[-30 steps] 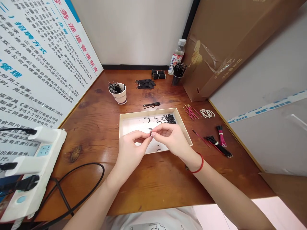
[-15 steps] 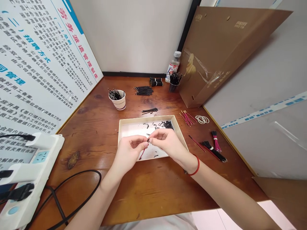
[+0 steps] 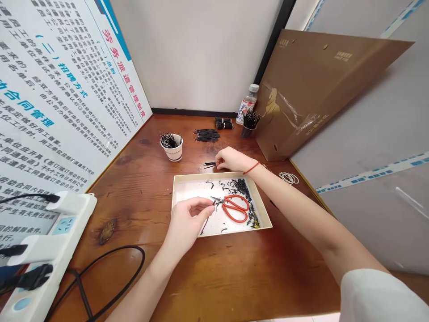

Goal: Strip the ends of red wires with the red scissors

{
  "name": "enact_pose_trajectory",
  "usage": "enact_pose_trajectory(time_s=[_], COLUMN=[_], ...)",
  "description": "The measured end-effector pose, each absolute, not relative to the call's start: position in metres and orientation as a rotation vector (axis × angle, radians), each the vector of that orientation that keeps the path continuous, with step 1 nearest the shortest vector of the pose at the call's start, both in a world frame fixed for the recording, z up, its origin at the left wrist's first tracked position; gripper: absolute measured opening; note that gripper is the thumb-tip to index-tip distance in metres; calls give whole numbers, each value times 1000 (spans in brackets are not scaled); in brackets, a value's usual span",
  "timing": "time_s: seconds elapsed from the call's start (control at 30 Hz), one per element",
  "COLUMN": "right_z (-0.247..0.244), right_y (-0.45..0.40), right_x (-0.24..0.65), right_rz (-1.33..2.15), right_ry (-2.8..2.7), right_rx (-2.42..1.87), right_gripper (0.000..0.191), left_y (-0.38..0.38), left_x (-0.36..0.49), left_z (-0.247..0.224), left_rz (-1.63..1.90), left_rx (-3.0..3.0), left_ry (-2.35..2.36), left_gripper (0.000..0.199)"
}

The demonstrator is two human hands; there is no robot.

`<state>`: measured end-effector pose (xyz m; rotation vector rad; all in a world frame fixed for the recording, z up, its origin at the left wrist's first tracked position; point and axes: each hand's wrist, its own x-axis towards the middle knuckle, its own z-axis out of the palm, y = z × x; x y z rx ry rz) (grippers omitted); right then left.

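On the wooden desk [image 3: 214,277], a shallow cream-rimmed tray [image 3: 191,176] holds scattered black wire clippings [image 3: 241,188] and red-handled scissors [image 3: 234,208]. The hands are well apart: the left hand [image 3: 187,219] hovers over the tray, its fingertips [image 3: 209,209] just beside the scissors' blades [image 3: 217,200], curled so that it cannot be told whether they pinch anything. The right hand [image 3: 233,160] reaches past the tray's far rim, its fingers at a small bundle of black wires [image 3: 209,164] on the desk.
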<state>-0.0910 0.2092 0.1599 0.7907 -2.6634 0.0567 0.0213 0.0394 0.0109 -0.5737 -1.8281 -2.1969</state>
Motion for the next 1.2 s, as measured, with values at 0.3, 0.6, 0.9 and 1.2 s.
enact_pose_trajectory(time_s=[0.3, 0.6, 0.9, 1.2], right_z=[152, 65, 43, 40], right_y=[243, 211, 198, 213], right_x=[-14, 48, 39, 32], right_rz=[261, 971, 1332, 1817], right_ry=[-2433, -2322, -2260, -2077], right_rx=[652, 769, 734, 739], right_gripper=[6, 13, 12, 49], left_y=[37, 39, 41, 43], left_x=[23, 32, 32, 32], left_z=[14, 12, 10, 8], left_rz=[-2051, -1838, -1653, -1643], left_rx=[-543, -605, -686, -609], left_ry=[-1807, -1846, -1901, -1914], left_gripper=[20, 15, 13, 11])
